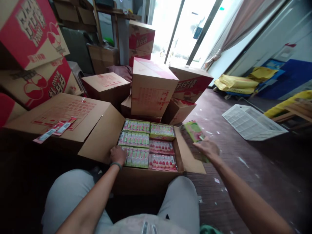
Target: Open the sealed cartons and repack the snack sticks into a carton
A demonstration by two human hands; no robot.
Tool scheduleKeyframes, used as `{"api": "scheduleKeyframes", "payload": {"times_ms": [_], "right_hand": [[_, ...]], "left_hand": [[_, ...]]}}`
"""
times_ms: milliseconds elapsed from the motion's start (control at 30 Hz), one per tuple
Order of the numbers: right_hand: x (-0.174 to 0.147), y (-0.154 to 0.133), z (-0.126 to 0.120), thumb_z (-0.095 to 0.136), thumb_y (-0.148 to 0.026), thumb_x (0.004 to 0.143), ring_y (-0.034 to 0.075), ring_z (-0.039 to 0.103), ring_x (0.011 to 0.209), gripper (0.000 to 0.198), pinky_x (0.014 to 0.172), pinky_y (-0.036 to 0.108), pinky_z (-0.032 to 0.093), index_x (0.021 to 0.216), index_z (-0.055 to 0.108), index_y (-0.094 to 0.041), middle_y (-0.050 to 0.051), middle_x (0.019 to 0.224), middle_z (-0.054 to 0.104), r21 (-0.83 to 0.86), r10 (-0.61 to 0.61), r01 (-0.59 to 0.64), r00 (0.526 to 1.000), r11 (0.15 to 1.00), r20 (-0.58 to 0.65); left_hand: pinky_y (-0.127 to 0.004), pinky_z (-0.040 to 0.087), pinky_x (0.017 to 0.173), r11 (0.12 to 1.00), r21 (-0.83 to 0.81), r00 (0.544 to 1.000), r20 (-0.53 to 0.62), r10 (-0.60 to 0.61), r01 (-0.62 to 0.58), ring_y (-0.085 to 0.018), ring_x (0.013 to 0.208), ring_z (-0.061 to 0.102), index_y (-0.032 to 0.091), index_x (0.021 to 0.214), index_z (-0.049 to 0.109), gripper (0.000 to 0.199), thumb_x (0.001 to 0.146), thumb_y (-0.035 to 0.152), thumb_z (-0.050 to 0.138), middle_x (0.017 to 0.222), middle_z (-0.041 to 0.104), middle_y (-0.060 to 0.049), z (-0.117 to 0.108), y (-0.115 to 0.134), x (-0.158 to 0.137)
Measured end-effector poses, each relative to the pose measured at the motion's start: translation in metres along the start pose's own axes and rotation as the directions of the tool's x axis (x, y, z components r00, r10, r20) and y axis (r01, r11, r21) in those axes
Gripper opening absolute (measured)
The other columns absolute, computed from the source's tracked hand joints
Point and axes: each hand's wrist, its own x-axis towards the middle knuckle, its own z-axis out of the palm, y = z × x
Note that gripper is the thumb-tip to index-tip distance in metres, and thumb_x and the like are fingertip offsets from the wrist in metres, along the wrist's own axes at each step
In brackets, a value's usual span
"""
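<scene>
Between my knees stands an open carton [146,177] packed with small display boxes of wrapped sweets in two columns. The left column's boxes [135,138] are green and white; on the right, two pink ones [162,162] lie in front of a green one. My left hand [118,155] is inside the carton's left edge, its fingers curled at the front left box and partly hidden. Out past the carton's right flap, my right hand [207,147] grips a green and pink box [193,130], tilted and smeared by motion.
Closed cartons [153,94] are stacked behind the open one, and more [36,74] rise at the left. Strips of sachets [56,130] lie on a carton at left. A white plastic crate [253,122] and yellow sacks [236,84] are at right. Paper scraps litter the floor [226,152].
</scene>
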Motion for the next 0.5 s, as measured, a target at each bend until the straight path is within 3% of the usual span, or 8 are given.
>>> {"api": "scheduleKeyframes", "payload": {"times_ms": [67,167,233,367,500], "right_hand": [[0.025,0.013,-0.002,0.058,-0.069,0.073,0.034,0.064,0.094,0.077,0.07,0.035,0.046,0.119,0.052,-0.007,0.023,0.102,0.065,0.011,0.007,-0.007,1.0,1.0,0.01],[0.021,-0.005,0.017,0.047,-0.063,0.085,0.033,0.061,0.103,0.062,0.078,0.034,0.045,0.115,0.059,-0.009,0.023,0.11,0.064,0.144,-0.155,0.136,0.979,0.98,0.131],[-0.006,-0.036,0.043,0.037,-0.053,0.093,0.028,0.062,0.102,0.052,0.08,0.031,0.044,0.105,0.066,-0.011,0.02,0.11,0.065,0.267,-0.283,0.212,0.922,0.94,0.265],[-0.075,-0.109,0.109,0.04,-0.055,0.093,0.02,0.065,0.086,0.049,0.072,0.024,0.044,0.093,0.071,-0.017,0.009,0.092,0.07,0.421,-0.357,0.165,0.829,0.892,0.43],[-0.115,-0.156,0.154,0.043,-0.052,0.093,0.016,0.064,0.083,0.042,0.068,0.021,0.044,0.099,0.069,-0.019,0.006,0.091,0.07,0.531,-0.361,0.063,0.8,0.845,0.48]], "left_hand": [[-0.043,0.042,0.089,0.994,-0.007,0.994,-0.032,-0.106,0.106,-0.039,0.116,0.047,-0.005,0.115,0.053,0.061,0.082,0.046,0.05,0.12,0.052,-0.031,0.006,0.017,0.006],[-0.045,0.043,0.083,0.979,-0.032,0.979,-0.026,-0.202,0.201,-0.04,0.112,0.05,-0.005,0.114,0.055,0.067,0.081,0.053,0.047,0.119,0.052,-0.033,0.012,0.025,0.012],[-0.044,0.045,0.081,0.978,-0.044,0.979,0.005,-0.205,0.205,-0.04,0.108,0.054,-0.002,0.109,0.06,0.067,0.08,0.056,0.046,0.116,0.056,-0.033,0.011,0.021,0.013],[-0.046,0.046,0.083,0.989,-0.023,0.988,0.046,-0.147,0.148,-0.041,0.104,0.058,0.0,0.108,0.063,0.07,0.078,0.06,0.045,0.11,0.059,-0.032,0.005,0.007,0.012],[-0.047,0.048,0.085,0.994,-0.066,0.996,0.034,-0.085,0.087,-0.039,0.102,0.061,0.005,0.114,0.061,0.07,0.077,0.063,0.045,0.106,0.063,-0.027,0.004,0.001,0.015]]}}
